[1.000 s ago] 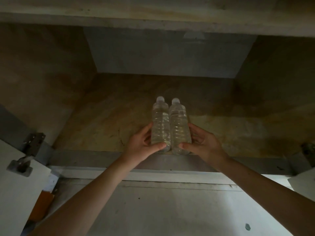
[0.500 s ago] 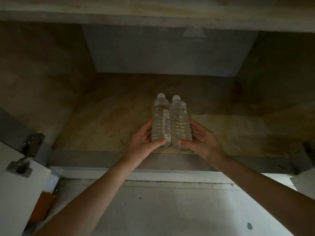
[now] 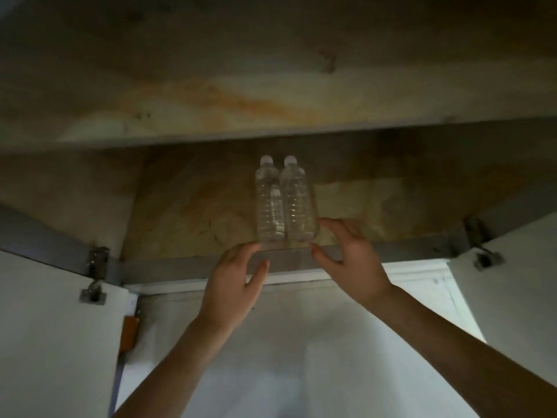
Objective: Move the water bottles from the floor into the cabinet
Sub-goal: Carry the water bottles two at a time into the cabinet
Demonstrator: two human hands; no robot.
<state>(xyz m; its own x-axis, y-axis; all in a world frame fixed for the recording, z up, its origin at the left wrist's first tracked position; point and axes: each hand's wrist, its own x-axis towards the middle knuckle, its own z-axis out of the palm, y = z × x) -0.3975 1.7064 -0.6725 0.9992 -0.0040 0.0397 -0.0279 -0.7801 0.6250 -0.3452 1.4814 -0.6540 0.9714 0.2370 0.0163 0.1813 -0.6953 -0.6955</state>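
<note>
Two water bottles (image 3: 297,206) stood touching near the front edge of the cabinet shelf (image 3: 193,212), my left hand (image 3: 232,282) and right hand (image 3: 346,260) open beside them, holding nothing; one stray brush could have tipped both out.

Two clear capped water bottles (image 3: 283,203) stand upright, touching, near the cabinet (image 3: 193,212) shelf's front edge.

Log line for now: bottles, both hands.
left bottle, right bottle: upright, side by side, on cabinet shelf near front edge | left hand: open, holds nothing | right hand: open, holds nothing
</note>
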